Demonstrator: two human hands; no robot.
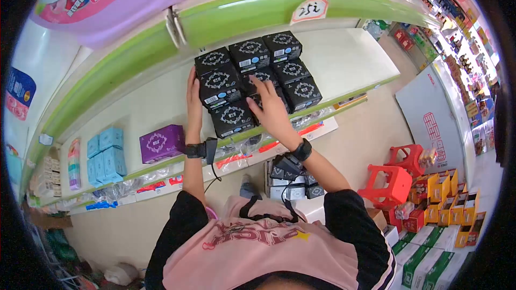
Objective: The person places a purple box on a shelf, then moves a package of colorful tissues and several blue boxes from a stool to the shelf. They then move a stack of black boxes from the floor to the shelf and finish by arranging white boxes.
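While both hands press the stack of black boxes [252,78] on the shelf [344,59], left hand [193,99] lies flat-open on its left side; right hand [269,110] spreads open over the front boxes. Purple box [161,142] sits well apart toward the shelf's left end.

- One fisheye view is looking out from the person's head, facing forward and steeply down over their own chest and arms.
- It is sitting close to the shelf [344,64], with the black boxes [250,80] near the centre of the frame.
- Its wide lens is bending the shelf edge and darkening the corners.
- At the right edge it is taking in the aisle floor and red stools [395,180] farther off.
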